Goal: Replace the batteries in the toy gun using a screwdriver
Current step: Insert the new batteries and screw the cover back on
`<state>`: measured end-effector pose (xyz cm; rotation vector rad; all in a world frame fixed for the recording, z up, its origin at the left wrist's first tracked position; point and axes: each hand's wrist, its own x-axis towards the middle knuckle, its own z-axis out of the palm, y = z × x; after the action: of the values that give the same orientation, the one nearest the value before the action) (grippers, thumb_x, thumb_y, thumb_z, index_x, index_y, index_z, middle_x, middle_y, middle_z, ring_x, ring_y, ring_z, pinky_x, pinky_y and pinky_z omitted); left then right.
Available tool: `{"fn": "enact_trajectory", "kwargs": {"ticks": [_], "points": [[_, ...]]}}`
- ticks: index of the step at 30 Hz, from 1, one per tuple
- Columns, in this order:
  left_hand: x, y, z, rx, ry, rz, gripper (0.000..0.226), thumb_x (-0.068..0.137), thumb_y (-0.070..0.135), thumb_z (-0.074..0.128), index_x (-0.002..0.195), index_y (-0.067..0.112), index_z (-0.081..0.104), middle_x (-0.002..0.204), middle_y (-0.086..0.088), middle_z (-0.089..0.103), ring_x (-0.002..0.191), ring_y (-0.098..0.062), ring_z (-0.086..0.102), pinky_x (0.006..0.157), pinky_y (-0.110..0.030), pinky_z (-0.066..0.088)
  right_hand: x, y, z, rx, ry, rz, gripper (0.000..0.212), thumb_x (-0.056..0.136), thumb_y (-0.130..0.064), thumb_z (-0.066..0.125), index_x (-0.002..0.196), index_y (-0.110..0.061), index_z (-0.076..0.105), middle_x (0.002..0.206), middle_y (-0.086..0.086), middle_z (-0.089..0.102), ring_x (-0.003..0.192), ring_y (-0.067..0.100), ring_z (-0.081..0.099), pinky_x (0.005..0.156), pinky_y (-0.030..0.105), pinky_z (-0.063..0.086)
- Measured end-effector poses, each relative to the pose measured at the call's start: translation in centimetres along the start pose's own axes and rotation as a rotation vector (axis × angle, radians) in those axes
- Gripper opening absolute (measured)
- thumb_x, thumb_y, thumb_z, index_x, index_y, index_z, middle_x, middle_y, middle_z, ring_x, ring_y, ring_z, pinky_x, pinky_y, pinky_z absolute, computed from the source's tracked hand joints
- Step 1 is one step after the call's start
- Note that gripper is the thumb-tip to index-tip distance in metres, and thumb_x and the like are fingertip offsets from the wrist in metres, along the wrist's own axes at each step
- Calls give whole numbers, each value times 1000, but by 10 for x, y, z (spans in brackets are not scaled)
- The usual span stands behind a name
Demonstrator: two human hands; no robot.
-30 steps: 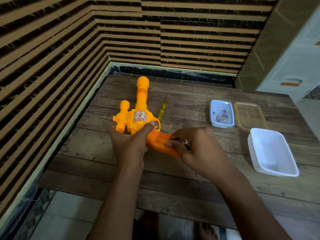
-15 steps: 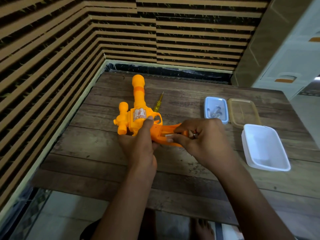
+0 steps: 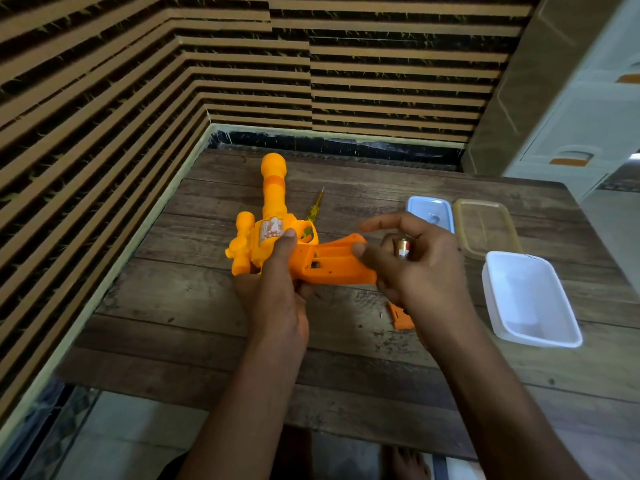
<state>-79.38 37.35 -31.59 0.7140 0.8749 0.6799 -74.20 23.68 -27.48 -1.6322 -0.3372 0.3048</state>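
Wooden table (image 3: 214, 327): fills the middle of the frame. Its near edge is cut by my forearms.

White tub (image 3: 491, 292), right of centre: open top. Nothing visible inside it.

Toy gun (image 3: 273, 216), centre-left on the table: the barrel points to the upper part of the frame and the grip runs right. The grip's battery bay faces up, uncovered. I see dark slots in it but cannot tell whether any cell sits inside.

Left hand (image 3: 277, 292): wrapped around the gun body from below, with the thumb laid beside the sticker. The fingers are hidden under the toy.

Right hand (image 3: 422, 271): raised just right of the grip end, fingers curled around a battery and forefinger stretched out. It hides the tip of the grip.

Tan container (image 3: 460, 230), above the tub: translucent, contents not readable.

Blue box (image 3: 414, 209), just left of the tan one: partly behind my right fingers. There are small blurred items inside.

Screwdriver (image 3: 314, 211): yellow, lying beside the barrel. Its handle end is hidden behind the trigger guard.

Orange cover piece (image 3: 401, 315): flat on the table, half hidden under my right wrist.

Battery (image 3: 403, 249): gold and red, only one end showing.
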Motion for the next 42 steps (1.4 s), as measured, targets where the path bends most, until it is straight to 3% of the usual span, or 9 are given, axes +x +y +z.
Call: {"fn": "enact_trajectory", "kwargs": {"ticks": [3, 5, 9, 18, 21, 25, 29, 36, 42], "points": [[0, -1, 0, 19, 6, 9, 31, 88, 17, 80, 115, 24, 67, 104, -3, 78, 70, -10, 77, 48, -25, 55, 1, 1, 4, -63, 23, 44, 18, 87, -11, 79, 102, -18, 72, 55, 4, 45, 43, 14, 39, 46, 23, 34], [1, 0, 0, -4, 4, 1, 32, 88, 15, 81, 115, 24, 67, 104, -1, 78, 75, -11, 79, 51, -28, 57, 3, 2, 3, 146, 47, 152, 12, 97, -7, 60, 105, -6, 70, 54, 5, 44, 37, 14, 35, 39, 18, 26], [2, 1, 0, -13, 7, 12, 45, 87, 12, 81, 128, 21, 65, 111, -3, 78, 85, -15, 79, 55, -34, 60, 10, 9, -10, 531, 2, 389, 35, 91, 3, 30, 110, 3, 59, 59, 8, 45, 40, 13, 33, 38, 18, 15], [-2, 0, 3, 39, 37, 23, 39, 87, 12, 80, 122, 20, 66, 104, -2, 77, 72, -9, 77, 48, -25, 55, 19, 31, -28, 336, -22, 326, 10, 99, -2, 62, 103, -5, 53, 83, 16, 76, 41, 11, 34, 36, 20, 20], [-2, 0, 2, 56, 30, 31, 32, 86, 13, 81, 113, 25, 68, 99, 1, 78, 68, -8, 77, 48, -26, 55, 22, 33, -31, 387, -25, 337, 7, 101, -2, 56, 99, 3, 60, 81, 17, 74, 40, 9, 33, 36, 17, 19], [-1, -3, 2, 78, 10, 61, 46, 85, 13, 83, 127, 23, 67, 106, -1, 79, 78, -13, 79, 53, -31, 58, 24, 31, -33, 543, -72, 348, 33, 89, 11, 37, 107, 14, 65, 78, 16, 65, 40, 8, 30, 35, 18, 16], [-1, -5, 1, 85, -15, 69, 53, 84, 11, 83, 133, 23, 65, 115, -2, 78, 93, -21, 79, 56, -36, 60, 20, 28, -35, 578, -108, 220, 28, 100, 7, 42, 117, 14, 63, 84, 19, 69, 39, 6, 32, 35, 17, 21], [0, -8, 2, 102, -22, 86, 63, 83, 11, 85, 138, 26, 59, 121, -1, 76, 100, -23, 78, 57, -39, 62, 14, 26, -28, 255, -48, -57, 14, 98, -1, 63, 86, 7, 65, 72, 16, 72, 36, 13, 29, 40, 20, 23], [2, -9, 0, 128, -37, 102, 64, 83, 13, 85, 138, 27, 58, 124, -2, 75, 103, -24, 77, 63, -43, 63, 9, 26, -14, -252, -80, -357, 12, 95, -18, 73, 87, -15, 82, 64, 3, 71, 59, 16, 64, 57, 28, 48]]}}
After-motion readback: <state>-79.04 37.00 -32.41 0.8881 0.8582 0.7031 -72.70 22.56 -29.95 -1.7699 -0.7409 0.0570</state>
